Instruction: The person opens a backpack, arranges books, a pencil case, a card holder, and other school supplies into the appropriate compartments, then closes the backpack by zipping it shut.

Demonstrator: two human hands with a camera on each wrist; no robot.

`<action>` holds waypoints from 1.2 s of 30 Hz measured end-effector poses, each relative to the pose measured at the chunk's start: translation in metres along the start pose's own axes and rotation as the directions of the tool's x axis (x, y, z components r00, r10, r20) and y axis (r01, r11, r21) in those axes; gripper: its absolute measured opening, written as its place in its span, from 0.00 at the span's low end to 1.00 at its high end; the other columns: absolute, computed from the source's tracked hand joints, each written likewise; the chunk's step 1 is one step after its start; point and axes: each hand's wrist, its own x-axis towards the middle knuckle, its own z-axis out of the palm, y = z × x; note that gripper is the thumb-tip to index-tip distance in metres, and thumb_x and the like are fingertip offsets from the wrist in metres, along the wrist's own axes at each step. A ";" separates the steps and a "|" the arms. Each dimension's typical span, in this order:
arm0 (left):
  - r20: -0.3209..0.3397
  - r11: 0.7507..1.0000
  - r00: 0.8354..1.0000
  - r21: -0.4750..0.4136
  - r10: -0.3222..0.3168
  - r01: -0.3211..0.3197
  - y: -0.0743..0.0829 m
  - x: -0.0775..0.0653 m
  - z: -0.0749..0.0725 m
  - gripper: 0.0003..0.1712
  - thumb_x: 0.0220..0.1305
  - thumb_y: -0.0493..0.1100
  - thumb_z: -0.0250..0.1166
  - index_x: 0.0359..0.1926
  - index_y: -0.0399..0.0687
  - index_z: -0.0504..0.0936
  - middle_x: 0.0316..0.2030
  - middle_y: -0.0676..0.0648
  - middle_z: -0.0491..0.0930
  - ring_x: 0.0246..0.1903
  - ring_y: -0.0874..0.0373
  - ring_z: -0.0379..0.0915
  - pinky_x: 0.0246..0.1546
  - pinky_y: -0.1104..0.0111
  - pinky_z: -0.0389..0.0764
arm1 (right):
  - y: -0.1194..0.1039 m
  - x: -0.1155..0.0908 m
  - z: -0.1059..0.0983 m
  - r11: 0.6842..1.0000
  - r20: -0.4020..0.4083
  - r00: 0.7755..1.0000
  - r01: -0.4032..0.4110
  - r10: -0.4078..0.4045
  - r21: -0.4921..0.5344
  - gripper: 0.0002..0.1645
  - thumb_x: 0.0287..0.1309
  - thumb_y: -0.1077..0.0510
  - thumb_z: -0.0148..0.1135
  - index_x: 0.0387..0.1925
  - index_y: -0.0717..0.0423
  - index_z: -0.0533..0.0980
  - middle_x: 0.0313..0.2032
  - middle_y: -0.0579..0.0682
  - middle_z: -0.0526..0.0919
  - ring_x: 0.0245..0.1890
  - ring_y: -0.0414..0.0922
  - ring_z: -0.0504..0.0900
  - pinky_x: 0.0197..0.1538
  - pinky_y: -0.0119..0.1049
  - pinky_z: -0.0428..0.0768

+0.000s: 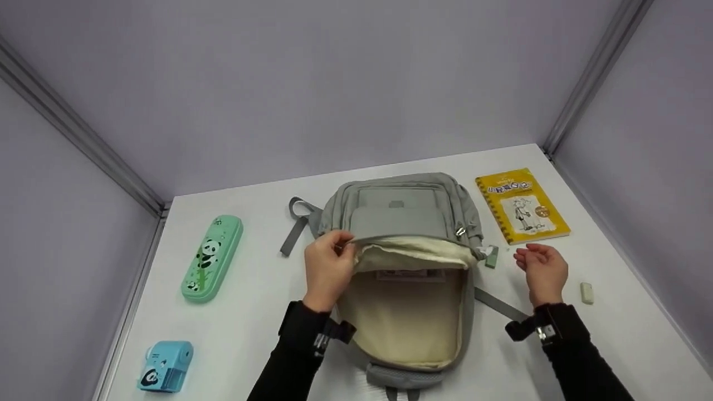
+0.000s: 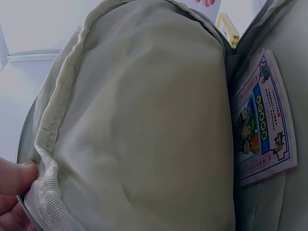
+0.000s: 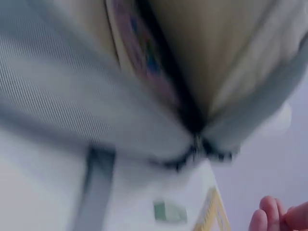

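A grey backpack [image 1: 398, 214] lies unzipped on the white table, its cream lining [image 1: 406, 317] exposed. My left hand [image 1: 328, 267] pinches the edge of the raised front flap at its left side; in the left wrist view the thumb [image 2: 21, 177] presses on that edge. Inside the bag sits a pink booklet [image 2: 264, 120] with a colourful cover, mostly hidden in the head view. To the right of the bag, my right hand [image 1: 543, 273] is raised with fingers loosely bent and nothing visible in them. Its fingertips [image 3: 269, 211] show at the corner of the right wrist view.
A yellow spiral-bound book [image 1: 523, 206] lies at the back right. Close to the bag is a small green-and-white block [image 1: 491, 257], and a pale eraser [image 1: 586, 293] lies farther right. On the left are a green panda pencil case [image 1: 211, 259] and a blue panda-printed box-shaped item [image 1: 166, 366].
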 end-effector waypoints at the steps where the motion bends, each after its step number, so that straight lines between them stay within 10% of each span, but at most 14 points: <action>1: -0.003 1.000 1.000 0.002 0.006 -0.006 0.000 -0.001 -0.001 0.06 0.53 0.27 0.64 0.29 0.37 0.86 0.24 0.43 0.85 0.21 0.54 0.78 0.26 0.67 0.77 | -0.001 0.011 -0.001 0.997 -0.018 1.000 0.012 -0.014 -0.080 0.12 0.70 0.67 0.48 0.52 0.66 0.72 0.24 0.34 0.83 0.26 0.25 0.80 0.36 0.19 0.80; 4: -0.007 1.000 1.000 0.008 0.023 -0.023 -0.002 -0.003 -0.001 0.07 0.53 0.27 0.64 0.29 0.39 0.85 0.24 0.43 0.85 0.20 0.54 0.77 0.26 0.67 0.76 | 0.001 0.039 -0.006 0.938 -0.023 0.999 0.034 -0.045 -0.345 0.22 0.71 0.62 0.46 0.61 0.68 0.70 0.40 0.53 0.86 0.39 0.39 0.84 0.46 0.30 0.80; 7: -0.006 1.000 1.000 0.003 0.031 -0.031 -0.002 -0.004 0.000 0.07 0.53 0.26 0.64 0.29 0.39 0.85 0.24 0.43 0.85 0.20 0.54 0.76 0.26 0.67 0.76 | 0.005 0.062 -0.013 0.808 0.073 0.997 0.068 -0.031 -0.585 0.31 0.70 0.58 0.42 0.70 0.69 0.62 0.64 0.71 0.71 0.61 0.61 0.74 0.62 0.49 0.73; 15: 0.001 1.000 1.000 0.003 0.006 -0.006 -0.002 -0.007 0.000 0.07 0.52 0.25 0.65 0.30 0.37 0.86 0.25 0.43 0.85 0.20 0.56 0.74 0.26 0.70 0.74 | 0.022 0.098 -0.021 0.476 0.375 0.927 0.318 0.028 -0.820 0.38 0.72 0.51 0.42 0.74 0.70 0.50 0.73 0.78 0.46 0.73 0.74 0.46 0.67 0.75 0.54; 25: 0.002 1.000 1.000 0.008 -0.012 0.012 -0.002 -0.006 0.003 0.09 0.51 0.24 0.64 0.30 0.38 0.86 0.24 0.44 0.85 0.20 0.57 0.74 0.26 0.71 0.73 | 0.036 0.096 -0.021 0.326 0.440 0.898 0.421 -0.016 -0.846 0.39 0.73 0.46 0.47 0.74 0.65 0.54 0.71 0.76 0.53 0.71 0.74 0.51 0.66 0.79 0.46; 36: -0.014 0.999 0.999 0.013 0.036 -0.035 -0.005 -0.010 0.004 0.08 0.54 0.25 0.64 0.32 0.38 0.86 0.25 0.43 0.84 0.20 0.56 0.73 0.25 0.68 0.73 | 0.017 0.068 -0.021 0.212 0.509 0.858 0.510 -0.061 -0.834 0.25 0.68 0.48 0.57 0.44 0.69 0.80 0.38 0.70 0.81 0.38 0.66 0.80 0.47 0.66 0.73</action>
